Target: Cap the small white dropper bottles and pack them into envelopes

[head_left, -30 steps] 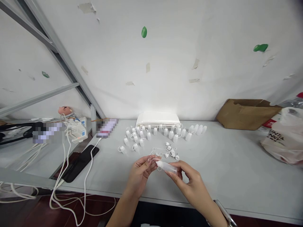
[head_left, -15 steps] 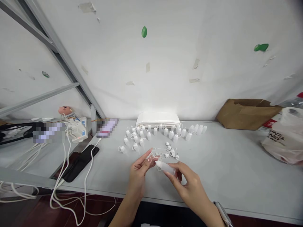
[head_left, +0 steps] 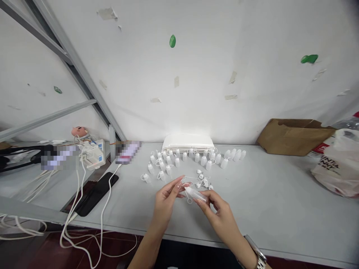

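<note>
Tilted between my hands is a small translucent squeeze bottle (head_left: 197, 195), its narrow white tip pointing left. My right hand (head_left: 214, 205) is closed round the bottle's base end. At the tip, the fingers of my left hand (head_left: 167, 196) pinch a thin white cap strap; the cap itself is mostly hidden by the fingers. A ring at the strap's end (head_left: 190, 201) dangles below the bottle's neck. Just beyond my hands lies a small pile of loose white caps with straps (head_left: 205, 182). Several similar bottles (head_left: 177, 162) stand in loose rows farther back, many with caps and loops.
Against the wall lies a white flat stack (head_left: 187, 142). At the right are a brown paper bag (head_left: 294, 140) and a white plastic bag (head_left: 339, 168). A black power bank (head_left: 97, 194), a phone (head_left: 127, 152), white cables and a power strip (head_left: 94, 155) occupy the left.
The bottle and my right hand have shifted slightly left and the bottle has turned a little. The ring hangs more visibly below the neck. The view has tipped slightly upward.
</note>
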A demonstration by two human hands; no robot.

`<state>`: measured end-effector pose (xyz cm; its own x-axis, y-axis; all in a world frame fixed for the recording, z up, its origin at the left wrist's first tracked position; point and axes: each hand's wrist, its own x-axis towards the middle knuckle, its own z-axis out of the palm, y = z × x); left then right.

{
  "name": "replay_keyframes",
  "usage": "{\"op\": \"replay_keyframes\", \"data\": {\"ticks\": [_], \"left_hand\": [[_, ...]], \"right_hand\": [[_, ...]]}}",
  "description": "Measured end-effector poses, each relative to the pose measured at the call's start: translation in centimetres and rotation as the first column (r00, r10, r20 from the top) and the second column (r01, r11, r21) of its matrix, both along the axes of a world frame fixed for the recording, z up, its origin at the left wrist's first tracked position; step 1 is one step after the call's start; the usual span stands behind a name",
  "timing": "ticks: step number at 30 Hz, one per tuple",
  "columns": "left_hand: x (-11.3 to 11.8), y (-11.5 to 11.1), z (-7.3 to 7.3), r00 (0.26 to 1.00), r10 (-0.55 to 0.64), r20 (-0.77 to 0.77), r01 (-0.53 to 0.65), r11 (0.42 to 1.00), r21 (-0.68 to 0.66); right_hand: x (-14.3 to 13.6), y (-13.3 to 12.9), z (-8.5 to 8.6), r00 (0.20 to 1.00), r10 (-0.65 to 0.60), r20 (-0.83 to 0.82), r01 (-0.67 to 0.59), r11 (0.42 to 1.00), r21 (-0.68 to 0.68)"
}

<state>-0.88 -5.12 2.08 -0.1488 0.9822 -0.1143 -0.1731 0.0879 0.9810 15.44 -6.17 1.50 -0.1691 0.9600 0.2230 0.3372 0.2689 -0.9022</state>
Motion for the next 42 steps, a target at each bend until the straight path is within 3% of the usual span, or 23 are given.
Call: {"op": "replay_keyframes", "data": {"ticks": [9, 13, 21, 30, 37, 42], "left_hand": [[0.2, -0.6, -0.3, 0.953, 0.097, -0.287, -0.069, 0.992, 0.107], [0.4, -0.7, -0.3, 0.968, 0.006, -0.25, 0.027, 0.991, 0.129], [0.4, -0.3, -0.3, 0.974, -0.077, -0.215, 0.099, 0.99, 0.096], [-0.1, 0.2, -0.8, 0.962, -0.17, -0.212, 0.192, 0.978, 0.087], [-0.7, 0.4, -1.0, 0.97, -0.157, -0.183, 0.165, 0.986, 0.026], [-1.2, 0.1, -0.5, 0.979, -0.122, -0.164, 0.121, 0.993, -0.016]], "right_hand": [[0.4, 0.1, 0.4, 0.999, 0.014, -0.032, -0.016, 0.997, -0.077], [0.4, 0.1, 0.3, 0.999, 0.033, -0.027, -0.035, 0.996, -0.082], [0.4, -0.1, 0.2, 0.999, 0.041, -0.023, -0.042, 0.997, -0.063], [0.0, 0.0, -1.2, 0.999, 0.038, -0.029, -0.041, 0.995, -0.09], [-0.3, 0.2, -1.3, 0.982, 0.17, 0.077, -0.153, 0.97, -0.186], [0.0, 0.7, -1.8, 0.992, 0.095, 0.077, -0.091, 0.994, -0.055]]}}
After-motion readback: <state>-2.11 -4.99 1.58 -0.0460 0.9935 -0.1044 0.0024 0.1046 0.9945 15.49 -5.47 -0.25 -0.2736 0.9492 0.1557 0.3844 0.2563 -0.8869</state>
